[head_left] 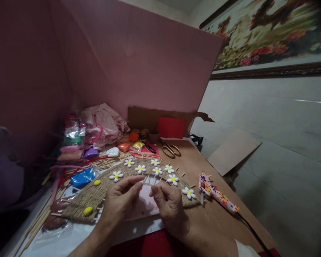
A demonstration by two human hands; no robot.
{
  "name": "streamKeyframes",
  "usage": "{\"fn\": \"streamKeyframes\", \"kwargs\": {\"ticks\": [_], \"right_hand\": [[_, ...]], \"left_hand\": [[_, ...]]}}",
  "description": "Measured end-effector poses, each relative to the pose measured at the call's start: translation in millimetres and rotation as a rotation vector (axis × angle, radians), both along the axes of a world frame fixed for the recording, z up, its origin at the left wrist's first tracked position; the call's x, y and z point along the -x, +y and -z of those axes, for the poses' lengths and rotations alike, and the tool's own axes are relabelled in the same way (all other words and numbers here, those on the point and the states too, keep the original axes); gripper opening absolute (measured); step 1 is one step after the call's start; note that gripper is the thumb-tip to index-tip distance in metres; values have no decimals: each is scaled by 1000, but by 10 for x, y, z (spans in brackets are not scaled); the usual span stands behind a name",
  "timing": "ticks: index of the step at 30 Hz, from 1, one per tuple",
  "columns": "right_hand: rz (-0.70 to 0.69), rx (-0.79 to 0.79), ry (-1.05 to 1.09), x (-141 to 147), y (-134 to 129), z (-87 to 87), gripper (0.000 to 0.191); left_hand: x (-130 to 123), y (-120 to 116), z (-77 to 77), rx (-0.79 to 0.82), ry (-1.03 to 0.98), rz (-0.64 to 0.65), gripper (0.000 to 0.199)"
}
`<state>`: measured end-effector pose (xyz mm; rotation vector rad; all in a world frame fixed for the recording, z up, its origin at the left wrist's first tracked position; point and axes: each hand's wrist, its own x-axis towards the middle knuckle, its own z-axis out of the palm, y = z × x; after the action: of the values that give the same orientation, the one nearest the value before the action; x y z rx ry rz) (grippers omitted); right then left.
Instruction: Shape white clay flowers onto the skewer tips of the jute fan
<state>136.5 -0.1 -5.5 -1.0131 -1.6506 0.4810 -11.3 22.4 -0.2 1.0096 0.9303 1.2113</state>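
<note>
A woven twine arch (107, 191) with short wooden sticks along its edges lies across the table. Several daisies (172, 179) with white petals and yellow centres sit on it. Toward its left end are a yellow oval (88, 211) and a smaller yellow oval (96, 182) without petals. In front of the arch's inner edge, my left hand (121, 198) is closed, thumb against fingertips. My right hand (168, 205) faces it, fingers curled and thumb pressed to the index finger. Whatever either pinch holds is too small to make out. Below them lies a pale pink patterned sheet (146, 203).
A flower-patterned glue gun (219, 196) with a black cord lies at right. Behind the arch are gold-handled scissors (169, 149), a blue cutter (149, 147) and a small brown pot (153, 136). Bags of coloured clay, including a blue one (82, 176), and wooden sticks (37, 225) crowd the left.
</note>
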Motion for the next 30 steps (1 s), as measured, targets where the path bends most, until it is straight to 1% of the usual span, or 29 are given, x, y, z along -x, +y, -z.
{"fn": "streamKeyframes", "kwargs": {"ticks": [3, 5, 9, 12, 15, 18, 24, 26, 30], "right_hand": [[5, 1, -6, -2, 1, 8, 32], [-2, 6, 3, -3, 0, 12, 31], [-16, 20, 8, -8, -4, 16, 30], [-12, 23, 2, -11, -6, 20, 29], [1, 12, -1, -10, -7, 22, 29], [-9, 9, 7, -7, -8, 18, 29], [-31, -6, 23, -8, -13, -4, 27], [-27, -11, 27, -7, -13, -9, 27], [-31, -1, 67, 7, -13, -13, 20]], "left_hand": [[10, 8, 20, -10, -26, 52, 29], [3, -2, 13, -16, -20, 63, 30], [-22, -36, -39, -25, 28, 42, 28], [-31, -51, -79, -46, 22, 12, 27], [-34, -56, -108, -69, 37, 14, 23], [-38, -59, -128, -44, 18, 37, 26], [-55, -60, -128, 23, -114, 45, 27], [-61, -60, -123, 29, -169, 59, 25], [-63, -63, -116, 99, -196, 104, 23]]}}
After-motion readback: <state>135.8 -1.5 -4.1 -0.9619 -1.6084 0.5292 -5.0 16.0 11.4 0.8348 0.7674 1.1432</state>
